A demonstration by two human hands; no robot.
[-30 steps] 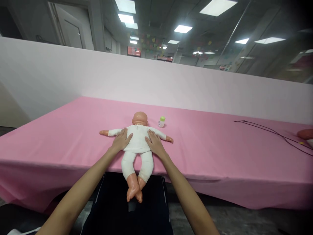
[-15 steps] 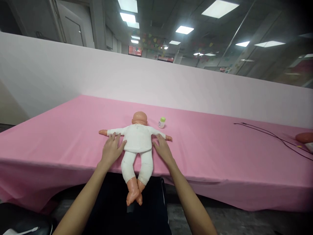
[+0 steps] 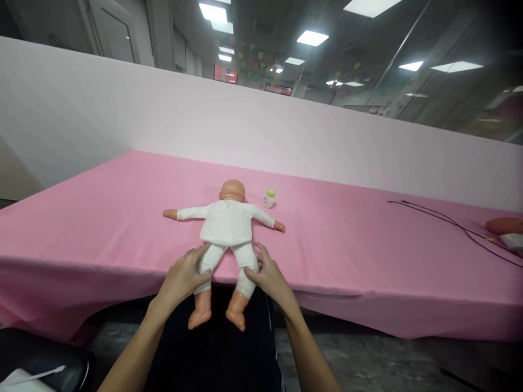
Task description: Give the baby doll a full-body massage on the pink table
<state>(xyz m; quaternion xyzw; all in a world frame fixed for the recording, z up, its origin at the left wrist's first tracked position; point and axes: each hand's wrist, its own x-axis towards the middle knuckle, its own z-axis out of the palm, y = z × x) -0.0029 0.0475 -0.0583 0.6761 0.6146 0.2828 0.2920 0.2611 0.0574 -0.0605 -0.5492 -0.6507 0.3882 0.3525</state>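
A baby doll (image 3: pixel 227 222) in a white top and trousers lies on the pink cloth, arms spread wide, its head away from me. Its lower legs stick out over the table's front edge, with the feet apart. My left hand (image 3: pixel 186 276) is wrapped round the doll's leg on the left, thumb on top near the knee. Round the other leg, my right hand (image 3: pixel 269 274) grips in the same way, its fingers partly hidden at the outer side. Beyond the doll's right-side arm stands a small bottle (image 3: pixel 269 199) with a green cap.
The pink-covered table (image 3: pixel 335 239) reaches to a low white wall (image 3: pixel 286 130) with glass above. Thin black cables (image 3: pixel 441 217) run across the right side towards an orange-brown object (image 3: pixel 504 225). A black seat (image 3: pixel 53 354) holding a white item is at lower left.
Both hands have slid from beside the doll's torso down to its legs and closed round them. The doll's crossed feet are now parted. The view has tilted slightly downward.
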